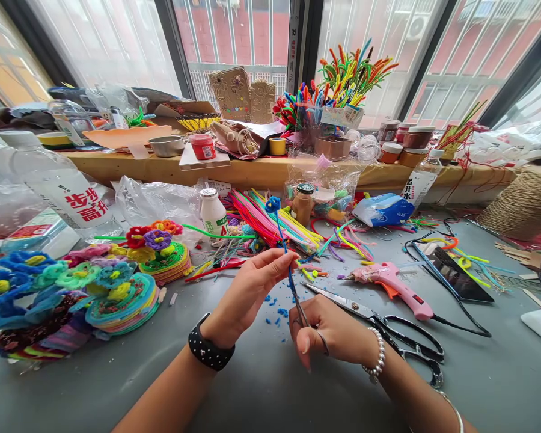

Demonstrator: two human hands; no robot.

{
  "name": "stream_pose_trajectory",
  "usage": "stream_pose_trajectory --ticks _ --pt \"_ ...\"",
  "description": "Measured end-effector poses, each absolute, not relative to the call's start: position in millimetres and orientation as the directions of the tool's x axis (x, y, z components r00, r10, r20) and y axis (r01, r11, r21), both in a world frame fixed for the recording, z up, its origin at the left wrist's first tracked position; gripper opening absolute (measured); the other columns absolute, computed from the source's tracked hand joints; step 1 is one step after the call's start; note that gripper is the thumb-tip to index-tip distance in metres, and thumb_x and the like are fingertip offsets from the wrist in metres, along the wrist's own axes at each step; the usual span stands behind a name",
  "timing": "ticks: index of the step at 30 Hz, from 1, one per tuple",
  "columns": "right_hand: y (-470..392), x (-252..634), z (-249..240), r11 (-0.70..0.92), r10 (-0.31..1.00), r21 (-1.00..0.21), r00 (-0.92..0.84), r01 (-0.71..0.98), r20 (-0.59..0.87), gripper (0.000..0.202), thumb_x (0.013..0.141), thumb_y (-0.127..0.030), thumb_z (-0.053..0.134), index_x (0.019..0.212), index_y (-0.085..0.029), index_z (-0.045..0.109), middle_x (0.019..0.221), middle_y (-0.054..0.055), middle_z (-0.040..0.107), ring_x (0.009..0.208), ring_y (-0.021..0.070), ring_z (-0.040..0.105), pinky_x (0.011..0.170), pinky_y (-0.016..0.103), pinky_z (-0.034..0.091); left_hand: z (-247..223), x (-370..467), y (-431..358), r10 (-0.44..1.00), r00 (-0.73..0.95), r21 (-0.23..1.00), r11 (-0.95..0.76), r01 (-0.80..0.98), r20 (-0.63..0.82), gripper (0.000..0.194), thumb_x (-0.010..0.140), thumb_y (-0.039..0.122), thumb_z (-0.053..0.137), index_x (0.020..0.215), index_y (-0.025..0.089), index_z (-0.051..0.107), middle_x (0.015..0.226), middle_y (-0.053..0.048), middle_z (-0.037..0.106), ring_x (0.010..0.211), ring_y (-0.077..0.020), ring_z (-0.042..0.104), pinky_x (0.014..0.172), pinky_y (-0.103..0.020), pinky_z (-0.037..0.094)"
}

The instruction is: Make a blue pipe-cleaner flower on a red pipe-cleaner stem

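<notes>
Pinched between the thumb and fingers of my left hand is a blue pipe cleaner, upright, with a curled blue flower head at its top. My right hand is closed on small scissors, whose blades point up at the lower part of the blue stem, just below my left fingertips. Blue fuzz clippings lie scattered on the grey table under the hands. Large black-handled scissors rest beside my right hand, blades partly open.
A pink glue gun and a phone lie right. Fuzzy flower pieces stand left. Behind are loose pipe cleaners, a white bottle, a brown jar and a crowded wooden ledge.
</notes>
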State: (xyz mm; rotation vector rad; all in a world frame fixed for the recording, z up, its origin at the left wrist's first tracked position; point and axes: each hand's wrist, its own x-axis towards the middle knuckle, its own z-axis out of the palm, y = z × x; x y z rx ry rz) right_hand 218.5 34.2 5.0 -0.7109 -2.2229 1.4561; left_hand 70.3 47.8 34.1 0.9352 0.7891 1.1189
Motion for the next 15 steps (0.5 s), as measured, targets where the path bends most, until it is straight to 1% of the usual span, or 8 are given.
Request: stream_pose_trajectory --ticks 3,6,11,15 --pt "33.6 220.3 7.6 0.361 0.572 -0.907 -0.82 0.216 0.032 0.069 0.066 -0.07 0.026 0.053 -0.01 0.058 0.055 0.0 0.048 0.052 0.0079 0.044 0.05 0.02 0.032 32.8 69.1 49.3 0.968 0.245 0.907 0.147 -0.394 -0.05 0.007 0.068 0.022 0.06 0.068 0.015 0.062 0.068 0.002 0.054 0.067 -0.0076 0.047 0.074 -0.022 0.035" --pt "34.1 221.5 10.8 0.369 0.581 -0.895 -0.814 0.249 0.014 0.072 0.062 -0.073 0.023 0.059 -0.01 0.057 0.059 0.001 0.05 0.054 0.0089 0.045 0.05 0.02 0.032 32.4 68.0 50.3 0.974 0.222 0.912 0.122 -0.391 -0.036 0.008 0.068 0.022 0.061 0.065 0.015 0.059 0.068 0.001 0.052 0.068 -0.0084 0.046 0.073 -0.023 0.035" --pt "35.7 222.2 10.2 0.375 0.629 -0.879 -0.777 0.294 0.009 0.07 0.059 -0.075 0.026 0.058 -0.011 0.055 0.061 0.002 0.05 0.057 0.0108 0.045 0.053 0.022 0.034 32.6 67.0 49.2 0.983 0.182 0.961 0.082 -0.264 -0.034 0.011 0.066 0.024 0.061 0.064 0.015 0.057 0.065 0.001 0.05 0.065 -0.009 0.044 0.066 -0.022 0.034" --pt "34.8 220.3 7.6 0.393 0.615 -0.867 -0.789 0.306 0.0 0.069 0.059 -0.075 0.026 0.058 -0.012 0.054 0.06 0.001 0.05 0.055 0.0101 0.044 0.052 0.021 0.034 31.7 67.1 48.9 0.985 0.173 0.978 0.062 -0.198 -0.027 0.012 0.067 0.026 0.06 0.063 0.015 0.055 0.064 0.002 0.048 0.063 -0.0085 0.041 0.061 -0.021 0.032"
